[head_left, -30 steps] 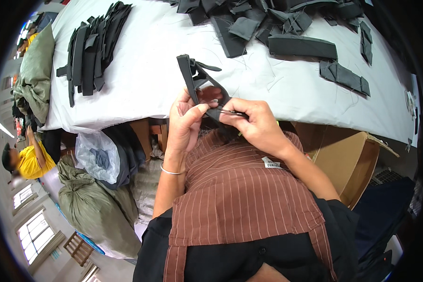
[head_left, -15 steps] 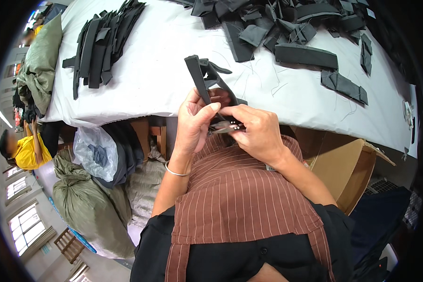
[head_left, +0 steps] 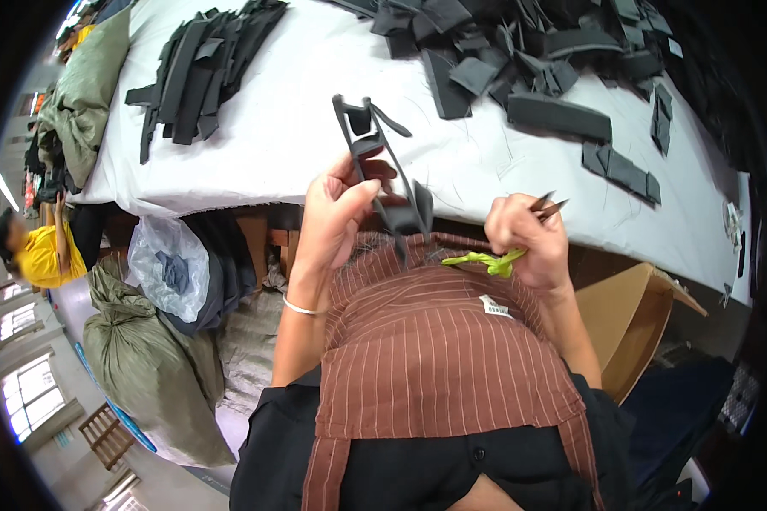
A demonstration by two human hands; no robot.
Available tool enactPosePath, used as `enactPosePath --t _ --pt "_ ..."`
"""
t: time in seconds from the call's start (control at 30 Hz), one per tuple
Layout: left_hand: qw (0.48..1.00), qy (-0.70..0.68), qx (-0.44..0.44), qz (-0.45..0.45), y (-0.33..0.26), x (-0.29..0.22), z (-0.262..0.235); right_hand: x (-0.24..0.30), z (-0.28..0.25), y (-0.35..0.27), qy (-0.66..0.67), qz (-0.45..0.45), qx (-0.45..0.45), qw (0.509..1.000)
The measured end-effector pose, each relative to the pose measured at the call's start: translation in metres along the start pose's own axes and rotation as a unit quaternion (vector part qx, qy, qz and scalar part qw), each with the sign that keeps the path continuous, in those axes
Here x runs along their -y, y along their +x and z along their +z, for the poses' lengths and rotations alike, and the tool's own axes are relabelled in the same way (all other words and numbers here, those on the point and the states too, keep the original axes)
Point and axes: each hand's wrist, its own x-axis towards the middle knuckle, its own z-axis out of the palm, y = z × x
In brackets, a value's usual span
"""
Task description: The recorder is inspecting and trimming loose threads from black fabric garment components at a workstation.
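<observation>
My left hand point(head_left: 334, 213) is closed on a folded strip of black fabric point(head_left: 407, 215), held up just in front of the table's near edge. One end of the strip stands up above the fingers, with a loose flap bending to the right; its lower end hangs over my striped apron. Off to the right, apart from the fabric, my right hand point(head_left: 527, 243) is wrapped round a pair of thread snips point(head_left: 551, 208). Their two pointed blades stick out past the fingers, slightly apart. A yellow-green ribbon point(head_left: 493, 261) dangles from that hand; the snips' handle is hidden in the palm.
The white-covered table point(head_left: 264, 157) bears a stack of black fabric strips point(head_left: 183, 85) at left and a loose heap of black pieces point(head_left: 562, 43) at far right. Below stand a cardboard box point(head_left: 629, 328), a clear plastic bag point(head_left: 170, 268) and a green sack point(head_left: 149, 375). Far left, a person in yellow point(head_left: 53, 257).
My right hand has drawn away to the right from the fabric, bringing the snips and ribbon into clear view. The left hand keeps the strip and has shifted slightly left.
</observation>
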Motion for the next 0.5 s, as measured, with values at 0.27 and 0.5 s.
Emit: enactPosePath --t 0.27,0.5 --pt "0.987 0.152 -0.017 0.052 -0.009 -0.002 0.014 -0.004 0.02 0.017 -0.336 0.06 -0.123 0.932" --pt "0.978 0.194 -0.022 0.077 -0.013 -0.004 0.023 -0.017 0.03 0.023 -0.303 0.069 -0.103 0.945"
